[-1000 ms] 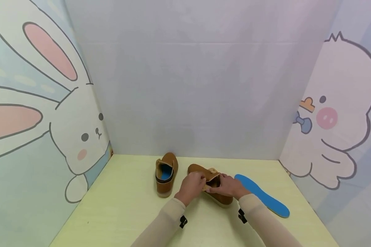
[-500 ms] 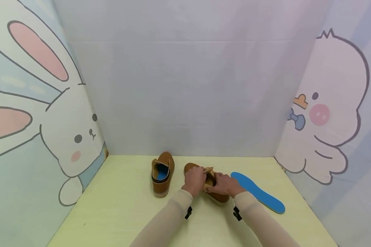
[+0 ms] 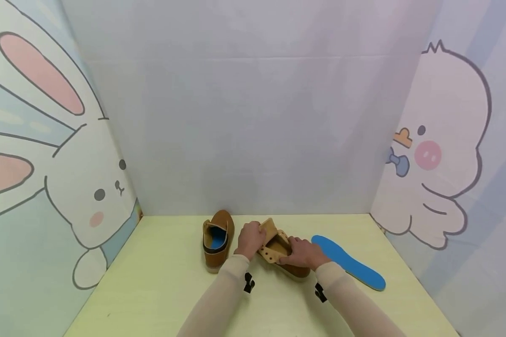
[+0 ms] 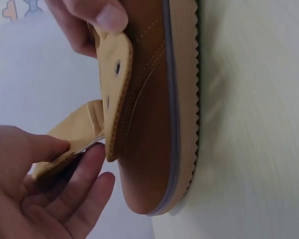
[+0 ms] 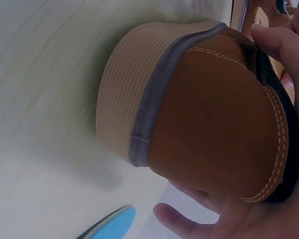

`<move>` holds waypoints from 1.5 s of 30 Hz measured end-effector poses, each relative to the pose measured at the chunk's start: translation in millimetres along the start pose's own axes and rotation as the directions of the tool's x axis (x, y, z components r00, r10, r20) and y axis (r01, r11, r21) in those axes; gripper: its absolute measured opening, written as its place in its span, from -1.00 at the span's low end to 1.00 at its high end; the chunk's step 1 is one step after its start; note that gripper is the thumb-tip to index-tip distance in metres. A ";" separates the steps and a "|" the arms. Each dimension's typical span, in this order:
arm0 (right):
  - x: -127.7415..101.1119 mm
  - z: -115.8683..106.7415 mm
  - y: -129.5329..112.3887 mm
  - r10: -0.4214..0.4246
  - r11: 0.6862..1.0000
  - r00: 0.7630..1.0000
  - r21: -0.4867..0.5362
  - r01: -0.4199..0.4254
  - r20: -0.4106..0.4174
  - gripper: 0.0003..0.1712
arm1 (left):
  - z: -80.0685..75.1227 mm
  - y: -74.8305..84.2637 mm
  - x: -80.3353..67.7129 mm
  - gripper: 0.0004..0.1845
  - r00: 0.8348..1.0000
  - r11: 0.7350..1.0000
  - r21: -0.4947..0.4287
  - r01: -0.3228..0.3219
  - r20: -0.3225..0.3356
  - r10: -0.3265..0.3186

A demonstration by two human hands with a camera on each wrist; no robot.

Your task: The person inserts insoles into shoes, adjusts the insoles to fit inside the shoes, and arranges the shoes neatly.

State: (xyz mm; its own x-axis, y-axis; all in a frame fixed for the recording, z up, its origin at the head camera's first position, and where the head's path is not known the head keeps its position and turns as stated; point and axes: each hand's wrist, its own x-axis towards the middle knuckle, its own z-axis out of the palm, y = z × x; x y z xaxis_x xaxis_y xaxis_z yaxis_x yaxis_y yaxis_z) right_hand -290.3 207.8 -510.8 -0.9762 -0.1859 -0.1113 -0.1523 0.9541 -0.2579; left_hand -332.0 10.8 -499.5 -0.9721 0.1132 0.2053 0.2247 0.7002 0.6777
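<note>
A brown shoe [image 3: 297, 271] with a pale ribbed sole stands on the table, toe pointing away to the left. My left hand [image 3: 250, 239] pinches its tan tongue [image 3: 268, 230], thumb on one face and fingers on the other, holding it folded up and forward. My right hand [image 3: 305, 253] grips the collar near the heel [image 5: 209, 114], the thumb pressing the near eyelet flap [image 4: 115, 82] outward. Between the hands the mouth of the shoe gapes, and tan lining shows inside. Unlaced eyelets line the flap.
To the left stands a matching brown shoe [image 3: 223, 222] with a blue insole [image 3: 217, 239] in it. A loose blue insole [image 3: 349, 264] lies flat to the right, close to my right wrist. A white backdrop [image 3: 253, 140] rises behind the table.
My left hand has shifted from the shoe's opening toward its toe, drawing the tongue up and forward. The opening is wider now. My right hand stays at the collar.
</note>
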 end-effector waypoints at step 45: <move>0.0 3.2 2.3 -0.055 0.997 0.998 0.059 0.056 -0.015 0.27 | 2.4 -40.7 -1.4 -0.11 0.765 0.795 0.205 -0.571 0.483 0.425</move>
State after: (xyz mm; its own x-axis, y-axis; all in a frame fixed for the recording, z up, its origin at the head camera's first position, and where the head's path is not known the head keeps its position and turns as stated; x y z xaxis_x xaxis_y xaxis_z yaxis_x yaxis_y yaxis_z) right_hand -290.2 209.3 -514.4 -0.9686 -0.2345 -0.0830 -0.1970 0.9268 -0.3198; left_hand -340.0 -16.2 -529.0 -0.6811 0.7248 0.1041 0.7199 0.6367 0.2764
